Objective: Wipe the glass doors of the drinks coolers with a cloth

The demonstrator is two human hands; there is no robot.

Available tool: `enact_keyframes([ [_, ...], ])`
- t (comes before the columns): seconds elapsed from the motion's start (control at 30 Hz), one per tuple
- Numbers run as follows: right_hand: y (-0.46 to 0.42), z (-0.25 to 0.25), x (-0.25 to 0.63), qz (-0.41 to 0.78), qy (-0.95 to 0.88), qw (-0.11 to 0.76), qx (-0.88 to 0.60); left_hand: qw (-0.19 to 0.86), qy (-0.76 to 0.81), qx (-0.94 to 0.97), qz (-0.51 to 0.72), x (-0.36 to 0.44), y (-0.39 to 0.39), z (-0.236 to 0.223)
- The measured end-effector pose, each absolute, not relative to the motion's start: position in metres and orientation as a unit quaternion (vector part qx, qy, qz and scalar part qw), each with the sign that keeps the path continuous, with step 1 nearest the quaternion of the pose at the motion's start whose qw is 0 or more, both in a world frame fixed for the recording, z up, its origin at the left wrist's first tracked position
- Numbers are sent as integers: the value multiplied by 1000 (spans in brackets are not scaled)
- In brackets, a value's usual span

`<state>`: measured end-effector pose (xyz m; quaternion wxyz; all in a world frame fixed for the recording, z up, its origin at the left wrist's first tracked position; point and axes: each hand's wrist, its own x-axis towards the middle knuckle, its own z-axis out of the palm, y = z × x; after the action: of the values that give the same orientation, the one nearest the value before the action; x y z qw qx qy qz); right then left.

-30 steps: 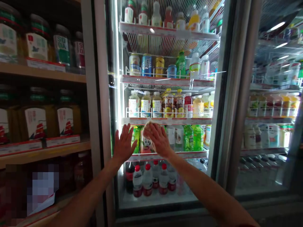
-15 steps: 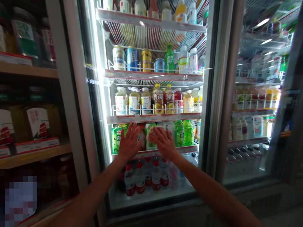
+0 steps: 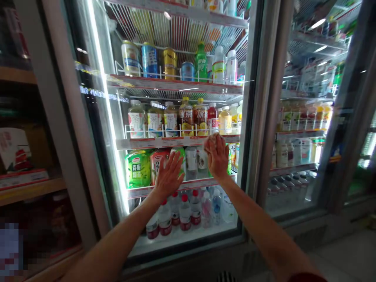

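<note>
In the head view, my left hand (image 3: 169,174) is spread flat toward the glass door (image 3: 188,244) of a lit drinks fridge, fingers apart and holding nothing. It appears to rest on the pane, in front of the lower bottles. Farther right and slightly higher, my right hand (image 3: 217,158) presses a pale crumpled cloth (image 3: 209,141) to the glass. Most of the cloth is hidden under the fingers. Behind the pane, a large green bottle (image 3: 137,169) stands left of my left hand, and a brown tea bottle (image 3: 186,116) sits on the shelf above.
A metal door frame (image 3: 266,105) borders the glass on the right, with another drinks fridge (image 3: 299,156) beyond it. Shelves with boxed goods (image 3: 14,150) stand at the left. Red-capped bottles (image 3: 185,213) fill the fridge's bottom level.
My right hand has moved right and up across the glass with the cloth. My left hand has shifted slightly right and stays spread. The view has turned a little to the right.
</note>
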<state>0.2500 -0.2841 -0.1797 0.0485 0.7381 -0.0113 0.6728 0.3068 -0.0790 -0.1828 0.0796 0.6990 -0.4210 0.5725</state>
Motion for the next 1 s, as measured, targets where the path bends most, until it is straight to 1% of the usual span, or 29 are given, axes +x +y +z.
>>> enact_keyframes([
  [0.07, -288, -190, 246, 655, 25, 65, 753, 76, -430, 696, 570, 305, -86, -187],
  [0.13, -294, -203, 241, 608, 95, 107, 781, 74, -441, 695, 564, 303, -92, -191],
  [0.2, -306, -206, 238, 592, 102, 122, 790, 70, -448, 695, 558, 303, -99, -194],
  [0.33, -339, -190, 236, 679, -49, 62, 730, 59, -459, 693, 553, 301, -115, -194],
  [0.43, -349, -204, 230, 685, -27, 72, 725, 51, -464, 691, 552, 295, -127, -196],
  [0.57, -356, -234, 222, 628, 48, 104, 770, 40, -479, 684, 549, 290, -137, -206],
  [0.73, -376, -221, 225, 704, -61, 42, 706, 33, -475, 695, 538, 294, -135, -215],
  [0.83, -354, -249, 228, 700, -42, 38, 712, 29, -474, 702, 531, 297, -122, -224],
  [0.93, -314, -280, 231, 632, 58, 77, 769, 29, -473, 704, 529, 299, -104, -236],
  [1.0, -293, -280, 235, 598, 97, 95, 790, 33, -465, 707, 531, 301, -90, -243],
])
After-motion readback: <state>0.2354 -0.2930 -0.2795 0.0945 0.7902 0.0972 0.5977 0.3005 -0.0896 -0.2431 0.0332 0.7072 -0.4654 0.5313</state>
